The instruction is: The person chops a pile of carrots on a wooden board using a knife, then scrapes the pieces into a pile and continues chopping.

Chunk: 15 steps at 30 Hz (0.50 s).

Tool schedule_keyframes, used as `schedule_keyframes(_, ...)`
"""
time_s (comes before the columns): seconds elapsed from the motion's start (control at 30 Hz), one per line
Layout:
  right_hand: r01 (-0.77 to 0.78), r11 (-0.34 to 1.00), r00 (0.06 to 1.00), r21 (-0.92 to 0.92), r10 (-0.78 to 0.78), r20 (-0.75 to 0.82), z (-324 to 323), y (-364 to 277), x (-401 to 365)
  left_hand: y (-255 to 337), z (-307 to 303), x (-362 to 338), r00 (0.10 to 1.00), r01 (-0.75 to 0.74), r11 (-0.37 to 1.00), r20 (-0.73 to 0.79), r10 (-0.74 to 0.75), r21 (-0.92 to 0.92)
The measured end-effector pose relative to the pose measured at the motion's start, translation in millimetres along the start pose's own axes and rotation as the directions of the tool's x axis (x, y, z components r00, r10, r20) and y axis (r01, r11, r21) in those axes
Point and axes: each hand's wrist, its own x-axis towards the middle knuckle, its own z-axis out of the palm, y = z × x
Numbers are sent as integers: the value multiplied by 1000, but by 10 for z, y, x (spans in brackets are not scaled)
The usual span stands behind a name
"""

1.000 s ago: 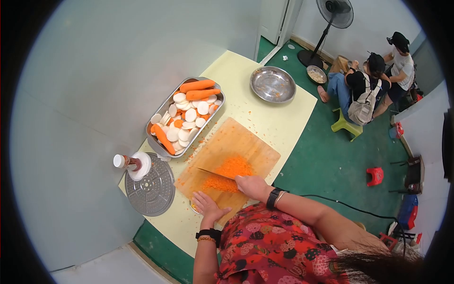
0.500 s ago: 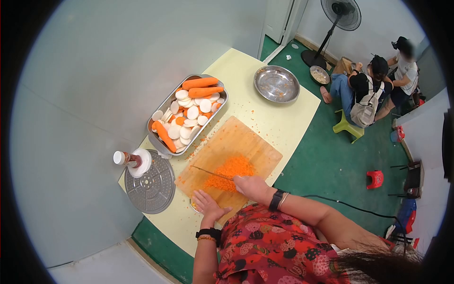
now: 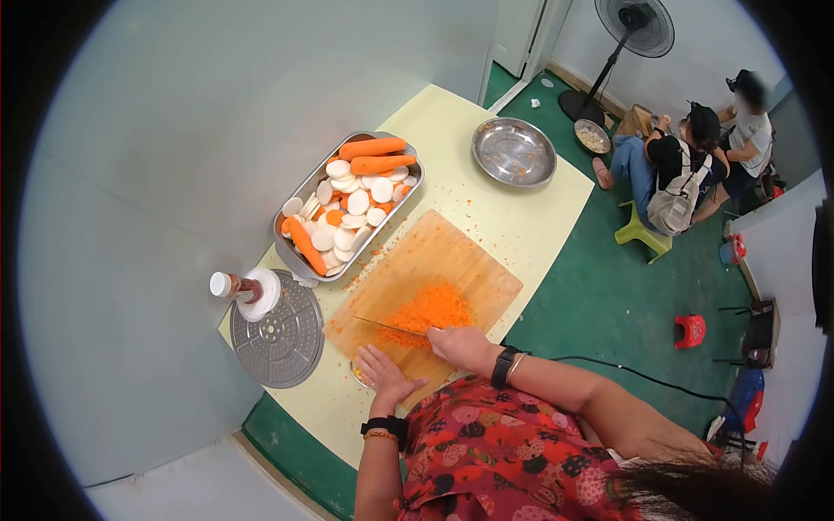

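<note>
My right hand (image 3: 462, 347) is closed round the handle of a knife (image 3: 388, 326), its blade seen nearly edge-on over the wooden cutting board (image 3: 491, 269). Finely chopped carrot (image 3: 439, 306) lies heaped on the board, along the far side of the blade and round it. My left hand (image 3: 384, 373) rests at the board's near left edge with fingers spread, holding nothing. Part of a small dish (image 3: 358, 375) with something yellow in it shows beside those fingers; the rest is hidden.
Beyond the board stands a metal tray (image 3: 284, 249) of whole carrots and white slices. A steel bowl (image 3: 514, 152), a perforated metal disc (image 3: 291, 352) and a white-capped jar (image 3: 233, 286) share the table. Two people (image 3: 686, 165) sit at the far right near a fan (image 3: 638, 22).
The view has shifted slightly. The knife stays in my right hand, its blade at a slightly different angle by the carrot heap. My left hand has barely moved.
</note>
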Motion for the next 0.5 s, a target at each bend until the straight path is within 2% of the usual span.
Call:
schedule_keyframes(0.13, -27, 999, 998, -32, 28, 48, -11, -23, 19, -25, 12, 16, 1000, 5, 1000, -5, -5, 0)
schedule_keyframes(0.23, 41, 998, 999, -49, -41, 7, 11, -84, 0, -10, 7, 20, 1000, 10, 1000, 6, -10, 0)
schedule_keyframes(0.33, -6, 1000, 999, 10, 5, 38, 14, -40, 26, 6, -20, 2, 1000, 15, 1000, 14, -15, 1)
schedule_keyframes(0.5, 9, 999, 1000, -36, -8, 29, -18, -99, 2, -18, 23, 12, 1000, 13, 1000, 10, -13, 15)
